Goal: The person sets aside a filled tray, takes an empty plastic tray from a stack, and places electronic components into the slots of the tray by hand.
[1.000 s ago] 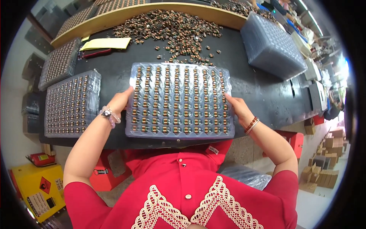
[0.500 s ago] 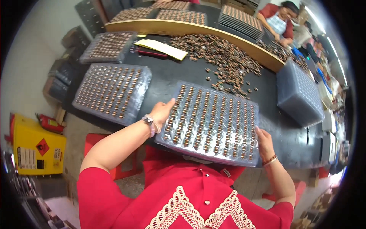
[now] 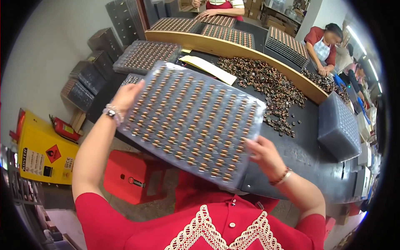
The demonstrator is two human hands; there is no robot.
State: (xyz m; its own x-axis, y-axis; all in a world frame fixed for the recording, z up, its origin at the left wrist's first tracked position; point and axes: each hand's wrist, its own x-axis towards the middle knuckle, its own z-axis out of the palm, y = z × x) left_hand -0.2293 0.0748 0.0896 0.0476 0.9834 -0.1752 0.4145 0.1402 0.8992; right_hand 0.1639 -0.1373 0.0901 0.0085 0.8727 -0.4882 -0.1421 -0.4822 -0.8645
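I hold a clear plastic tray (image 3: 191, 121) filled with rows of small brown-and-copper parts, lifted off the black table (image 3: 308, 154) and tilted toward me. My left hand (image 3: 125, 98) grips its left edge; a beaded bracelet sits on that wrist. My right hand (image 3: 262, 156) grips its lower right edge, with a bracelet on the wrist too. A loose heap of the same small parts (image 3: 266, 85) lies on the table beyond the tray.
Filled trays are stacked at the left (image 3: 146, 56). An empty tray stack (image 3: 339, 127) stands at the right. A yellowish paper (image 3: 208, 68) lies by a wooden divider (image 3: 233, 50). Other people (image 3: 323, 43) work across it. A red stool (image 3: 133, 177) and yellow cabinet (image 3: 41, 152) stand below.
The tray has come up off the table and swung left, tilted between both hands; my view has turned left with it.
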